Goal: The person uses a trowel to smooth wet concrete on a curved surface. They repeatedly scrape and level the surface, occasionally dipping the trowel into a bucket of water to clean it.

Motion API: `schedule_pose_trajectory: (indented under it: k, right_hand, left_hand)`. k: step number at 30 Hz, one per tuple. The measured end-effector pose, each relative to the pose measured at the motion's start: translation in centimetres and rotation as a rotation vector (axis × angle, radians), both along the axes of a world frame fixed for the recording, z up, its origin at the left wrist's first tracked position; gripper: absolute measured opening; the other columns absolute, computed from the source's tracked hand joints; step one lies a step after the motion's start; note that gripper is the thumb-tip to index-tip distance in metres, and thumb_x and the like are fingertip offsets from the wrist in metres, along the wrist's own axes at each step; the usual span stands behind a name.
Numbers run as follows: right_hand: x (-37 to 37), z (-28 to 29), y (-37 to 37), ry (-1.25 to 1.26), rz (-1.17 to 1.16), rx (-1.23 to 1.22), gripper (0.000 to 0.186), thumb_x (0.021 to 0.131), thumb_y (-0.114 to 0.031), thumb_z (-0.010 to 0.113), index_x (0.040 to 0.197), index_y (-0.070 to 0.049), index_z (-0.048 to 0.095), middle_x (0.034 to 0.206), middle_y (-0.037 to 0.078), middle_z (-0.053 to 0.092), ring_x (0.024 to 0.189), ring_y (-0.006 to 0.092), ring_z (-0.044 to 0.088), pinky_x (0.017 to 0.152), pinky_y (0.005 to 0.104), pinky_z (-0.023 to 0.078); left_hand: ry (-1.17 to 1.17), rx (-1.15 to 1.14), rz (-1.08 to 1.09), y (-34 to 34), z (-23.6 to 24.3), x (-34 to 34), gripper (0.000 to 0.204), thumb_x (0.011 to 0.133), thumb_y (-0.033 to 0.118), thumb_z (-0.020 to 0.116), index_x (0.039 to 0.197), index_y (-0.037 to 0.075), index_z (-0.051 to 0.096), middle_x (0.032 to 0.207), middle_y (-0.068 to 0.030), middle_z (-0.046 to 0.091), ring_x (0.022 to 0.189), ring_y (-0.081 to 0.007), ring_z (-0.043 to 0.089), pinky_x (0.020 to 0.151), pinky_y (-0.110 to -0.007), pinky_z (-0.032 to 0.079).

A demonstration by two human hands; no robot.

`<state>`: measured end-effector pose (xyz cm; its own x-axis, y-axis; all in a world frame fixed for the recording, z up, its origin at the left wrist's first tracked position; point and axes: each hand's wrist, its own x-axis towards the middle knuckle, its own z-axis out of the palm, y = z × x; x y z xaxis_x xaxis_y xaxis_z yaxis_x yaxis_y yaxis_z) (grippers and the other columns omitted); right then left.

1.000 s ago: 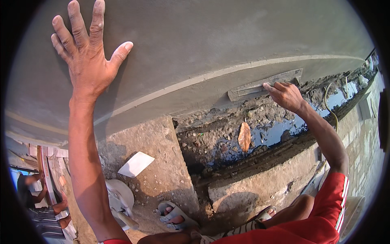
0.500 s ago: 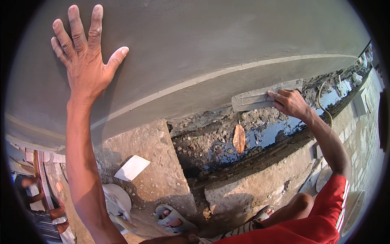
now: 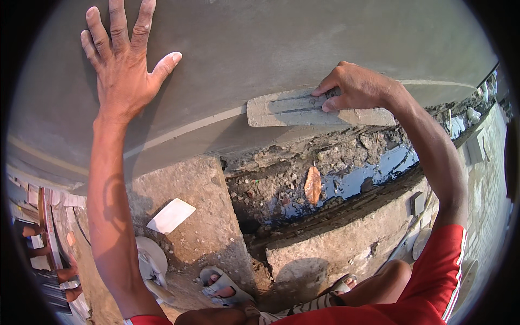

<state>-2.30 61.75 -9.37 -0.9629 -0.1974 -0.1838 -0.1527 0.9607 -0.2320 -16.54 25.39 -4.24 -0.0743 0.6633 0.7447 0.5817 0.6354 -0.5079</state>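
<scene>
My left hand (image 3: pixel 125 76) lies flat with fingers spread on the smooth grey plastered wall (image 3: pixel 244 49). Gripped in my right hand (image 3: pixel 357 89) is a long plastering trowel (image 3: pixel 287 112), its blade smeared with grey mortar. My fingers hide most of its handle. The blade lies along the lower part of the wall, over a pale raised line (image 3: pixel 187 131) that curves across the plaster. Just below the blade runs the wall's rough bottom edge.
Beneath the wall is an open drain with dark water (image 3: pixel 374 173), rubble and a brown leaf (image 3: pixel 312 185). Concrete slabs (image 3: pixel 336 244) border it. A white tile-like piece (image 3: pixel 171 216) and a whitish bucket (image 3: pixel 151 262) stand at left. Another person (image 3: pixel 54 281) is at far left.
My right hand has moved the trowel up and to the left, from below the pale line onto it. My left hand stays spread on the wall; the view has shifted slightly.
</scene>
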Motion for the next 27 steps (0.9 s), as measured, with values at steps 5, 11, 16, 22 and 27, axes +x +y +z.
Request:
schedule_pose_trajectory:
  k: [5, 11, 16, 22, 27]
  right_hand:
    - [-0.8, 0.3, 2.1, -0.128, -0.096, -0.001, 0.041, 0.081, -0.021, 0.082, 0.12, -0.011, 0.075, 0.112, 0.011, 0.076, 0.103, 0.026, 0.072, 0.096, 0.0407, 0.056]
    - [1.8, 1.6, 9.9, -0.162, -0.281, 0.114, 0.046, 0.074, -0.019, 0.086, 0.118, -0.014, 0.076, 0.115, 0.01, 0.075, 0.103, 0.026, 0.072, 0.097, 0.0395, 0.055]
    - [6.8, 5.2, 15.4, -0.033, -0.345, 0.328, 0.045, 0.073, -0.016, 0.085, 0.117, -0.015, 0.077, 0.112, 0.013, 0.076, 0.104, 0.0275, 0.072, 0.098, 0.0404, 0.054]
    - [5.6, 5.3, 12.4, -0.118, -0.082, 0.003, 0.041, 0.079, -0.023, 0.084, 0.119, -0.016, 0.076, 0.116, 0.013, 0.074, 0.11, 0.027, 0.07, 0.102, 0.0406, 0.054]
    - [0.8, 2.8, 11.0, -0.164, -0.111, 0.04, 0.042, 0.081, -0.026, 0.082, 0.122, -0.018, 0.074, 0.124, 0.01, 0.072, 0.116, 0.0276, 0.067, 0.107, 0.0416, 0.051]
  left_hand:
    - [-0.001, -0.009, -0.001, 0.1, 0.1, 0.1, 0.092, 0.088, 0.069, 0.059, 0.163, 0.036, 0.016, 0.172, -0.0033, -0.005, 0.155, -0.0388, -0.015, 0.121, -0.064, -0.006]
    - [-0.042, -0.025, 0.021, -0.2, 0.0, 0.1, 0.093, 0.089, 0.069, 0.059, 0.163, 0.034, 0.016, 0.172, -0.0052, -0.009, 0.154, -0.039, -0.018, 0.12, -0.066, -0.006]
    - [-0.161, -0.038, 0.106, -1.1, -0.1, 0.2, 0.095, 0.089, 0.064, 0.063, 0.164, 0.031, 0.015, 0.171, -0.0068, -0.01, 0.154, -0.0386, -0.02, 0.12, -0.066, -0.006]
    - [-0.16, 0.031, 0.014, 3.2, 2.6, 4.8, 0.088, 0.091, 0.052, 0.066, 0.162, 0.03, 0.021, 0.169, -0.0112, 0.001, 0.155, -0.0387, -0.015, 0.121, -0.066, -0.001]
    - [0.001, 0.067, -0.064, 11.2, 5.2, 3.0, 0.08, 0.093, 0.067, 0.052, 0.16, 0.031, 0.027, 0.168, -0.0101, 0.01, 0.156, -0.0376, -0.006, 0.121, -0.067, 0.009]
